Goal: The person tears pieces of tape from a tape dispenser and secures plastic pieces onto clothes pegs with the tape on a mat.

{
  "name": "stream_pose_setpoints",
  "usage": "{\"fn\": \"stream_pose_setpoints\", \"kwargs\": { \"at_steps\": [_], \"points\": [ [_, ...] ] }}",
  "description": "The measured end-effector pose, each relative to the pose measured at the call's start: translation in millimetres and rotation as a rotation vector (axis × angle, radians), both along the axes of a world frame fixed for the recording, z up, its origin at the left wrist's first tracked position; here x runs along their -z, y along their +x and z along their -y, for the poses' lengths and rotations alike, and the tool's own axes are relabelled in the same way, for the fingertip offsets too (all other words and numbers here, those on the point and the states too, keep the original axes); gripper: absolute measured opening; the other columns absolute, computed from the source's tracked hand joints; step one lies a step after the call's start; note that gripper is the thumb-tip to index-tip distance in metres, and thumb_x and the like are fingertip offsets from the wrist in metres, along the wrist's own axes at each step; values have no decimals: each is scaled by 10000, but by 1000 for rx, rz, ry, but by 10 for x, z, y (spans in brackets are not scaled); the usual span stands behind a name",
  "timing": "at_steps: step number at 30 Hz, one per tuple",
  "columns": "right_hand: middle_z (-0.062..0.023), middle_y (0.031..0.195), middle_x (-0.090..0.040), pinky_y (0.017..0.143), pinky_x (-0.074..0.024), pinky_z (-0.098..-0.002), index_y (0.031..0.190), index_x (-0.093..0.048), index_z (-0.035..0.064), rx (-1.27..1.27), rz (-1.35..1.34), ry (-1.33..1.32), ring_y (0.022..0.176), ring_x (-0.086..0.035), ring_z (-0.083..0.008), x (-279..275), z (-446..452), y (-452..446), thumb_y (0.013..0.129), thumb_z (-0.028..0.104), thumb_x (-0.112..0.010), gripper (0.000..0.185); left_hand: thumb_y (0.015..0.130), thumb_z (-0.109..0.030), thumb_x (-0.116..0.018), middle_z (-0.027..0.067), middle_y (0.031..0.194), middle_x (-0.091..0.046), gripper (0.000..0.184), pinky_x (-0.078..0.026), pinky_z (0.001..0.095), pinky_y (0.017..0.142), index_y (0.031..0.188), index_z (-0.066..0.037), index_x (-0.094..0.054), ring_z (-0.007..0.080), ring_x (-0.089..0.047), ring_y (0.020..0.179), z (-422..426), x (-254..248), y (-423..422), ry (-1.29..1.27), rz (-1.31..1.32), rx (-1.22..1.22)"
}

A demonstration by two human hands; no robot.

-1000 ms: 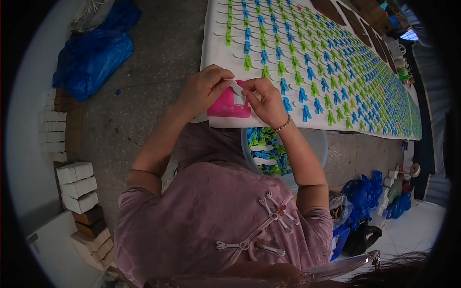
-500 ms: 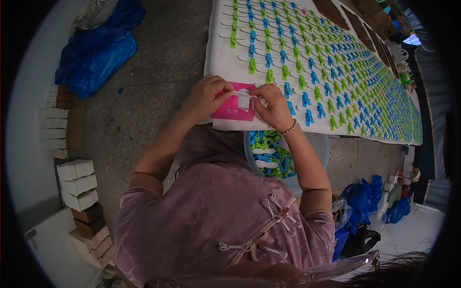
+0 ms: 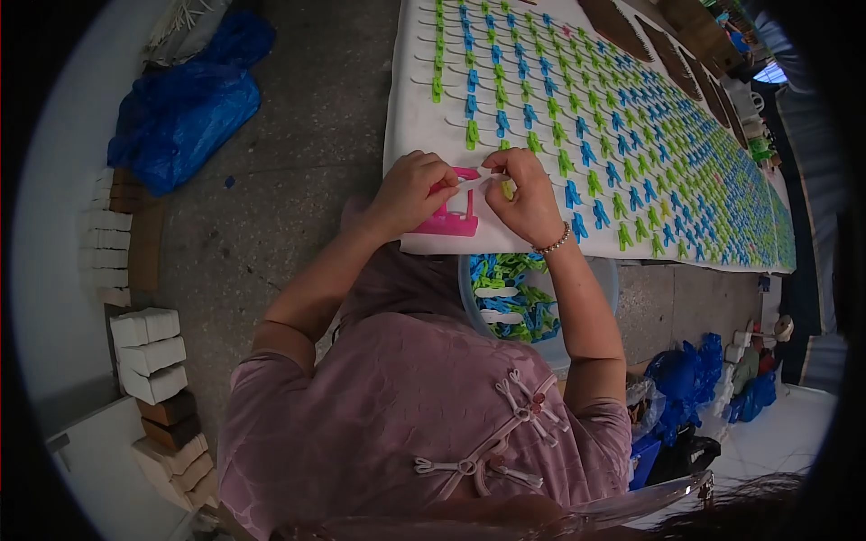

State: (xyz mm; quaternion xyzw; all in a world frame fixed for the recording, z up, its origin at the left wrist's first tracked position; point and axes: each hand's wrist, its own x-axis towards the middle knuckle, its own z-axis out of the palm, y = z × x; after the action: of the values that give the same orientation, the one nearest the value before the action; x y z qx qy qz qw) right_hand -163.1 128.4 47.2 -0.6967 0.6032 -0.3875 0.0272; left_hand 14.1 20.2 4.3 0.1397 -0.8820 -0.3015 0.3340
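On the table's near corner lies a pink plastic holder [image 3: 446,225], partly covered by my hands. A thin white strip [image 3: 470,183] spans the gap above it. My left hand [image 3: 413,193] pinches the strip's left end between thumb and fingertips. At the other end, my right hand [image 3: 523,200], with a beaded bracelet at the wrist, has its thumb and index finger closed on the strip. Green and blue clothespins [image 3: 573,194] lie in rows just beyond my right hand, many with a thin white curved piece sticking out.
Below the table edge stands a clear tub [image 3: 467,298] of loose clothespins with white pieces among them. Brown toothed pieces [image 3: 615,29] lie at the table's far side. Blue plastic bags [image 3: 185,117] rest on the floor at left, above stacked white boxes [image 3: 149,343].
My right hand has moved slightly right and both hands have lifted a little off the pink holder. The white strip now stretches between them; the wide white piece in the holder no longer shows.
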Motion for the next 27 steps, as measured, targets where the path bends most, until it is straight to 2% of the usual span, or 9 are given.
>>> {"fn": "stream_pose_setpoints", "kwargs": {
  "at_steps": [2,5,8,10,13,17,19,22,27],
  "points": [
    [-99,841,-579,749,-463,-365,954,-591,52,-2,51,4,823,-563,-279,-68,28,39,704,11,-633,257,745,-112,-692,61,804,-595,121,-446,384,736,780,-66,-586,264,-567,798,-22,-22,-47,12,1,7],
    [-73,852,-560,766,-459,-305,1000,-576,46,-16,333,116,805,-546,-206,-113,47,96,734,9,-637,276,738,-110,-704,61,804,-599,129,-445,387,727,767,-67,-586,266,-568,800,-36,-44,-73,-1,-5,-5],
    [-33,860,-520,771,-440,-254,1065,-546,48,-20,438,135,791,-498,-133,-25,55,124,754,11,-641,327,738,-106,-711,63,799,-601,131,-444,384,731,765,-66,-589,271,-567,798,-41,-54,-49,74,-50,-16],
    [-8,846,-488,760,-428,-242,1100,-524,55,-34,672,257,794,-469,-104,105,52,152,748,7,-642,375,740,-100,-714,65,783,-598,133,-444,380,735,767,-62,-590,273,-568,799,-55,-46,-24,228,-101,-48],
    [26,832,-470,708,-405,-183,1152,-510,71,-85,689,241,799,-463,-48,298,84,167,762,-42,-603,416,740,-94,-715,72,808,-598,139,-442,374,760,785,-59,-587,274,-567,816,-84,-24,8,314,-119,-46],
    [26,825,-466,719,-412,-202,1130,-522,71,-40,621,299,792,-467,-61,270,97,235,755,-27,-611,398,734,-79,-709,75,862,-593,180,-440,370,787,851,-61,-574,266,-559,862,-54,-91,75,215,-122,-45],
    [-40,824,-517,733,-435,-258,1075,-540,41,-19,478,275,771,-516,-146,204,95,289,737,6,-632,352,731,-59,-690,69,908,-584,235,-435,366,815,922,-64,-553,255,-545,899,-50,-222,109,252,-205,-57],
    [-67,814,-552,716,-443,-300,1051,-560,49,-48,373,168,776,-546,-208,297,131,291,730,14,-632,331,729,-50,-671,61,914,-578,259,-433,363,822,953,-66,-542,244,-538,907,5,-290,152,188,-181,-11],
    [-60,842,-533,728,-447,-288,1056,-559,41,-47,165,164,781,-524,-190,262,88,233,731,10,-633,335,726,-59,-667,50,911,-585,248,-433,368,827,946,-77,-555,243,-538,894,33,-239,215,111,-121,-15]
  ]
}}
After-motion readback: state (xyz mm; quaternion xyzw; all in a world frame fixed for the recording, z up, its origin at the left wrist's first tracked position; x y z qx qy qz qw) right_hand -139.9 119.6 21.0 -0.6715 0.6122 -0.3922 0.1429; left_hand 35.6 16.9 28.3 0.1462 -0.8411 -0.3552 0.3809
